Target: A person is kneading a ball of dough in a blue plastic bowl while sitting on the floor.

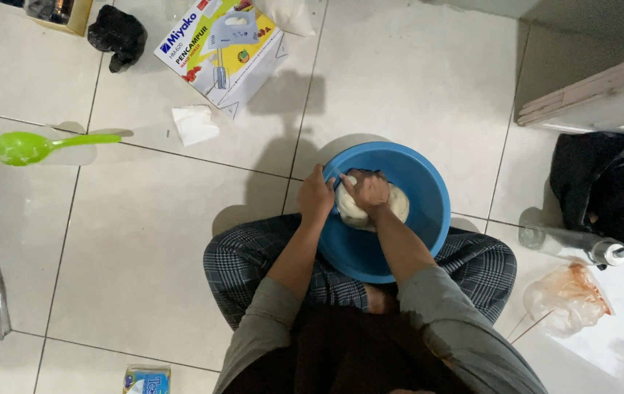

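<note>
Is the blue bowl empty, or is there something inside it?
Not empty. The blue bowl holds a pale lump of dough; the right hand presses into it while the left hand grips the rim.

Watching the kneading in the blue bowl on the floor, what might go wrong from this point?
1. The blue bowl sits on smooth floor tiles between the person's legs, steadied only by the left hand at its rim; a hard push from the right hand into the dough might tip or slide it.
2. The clear bottle lying beside the right knee could be knocked and roll.
3. The light is dim, so dough stuck to the bowl wall may go unnoticed.
</note>
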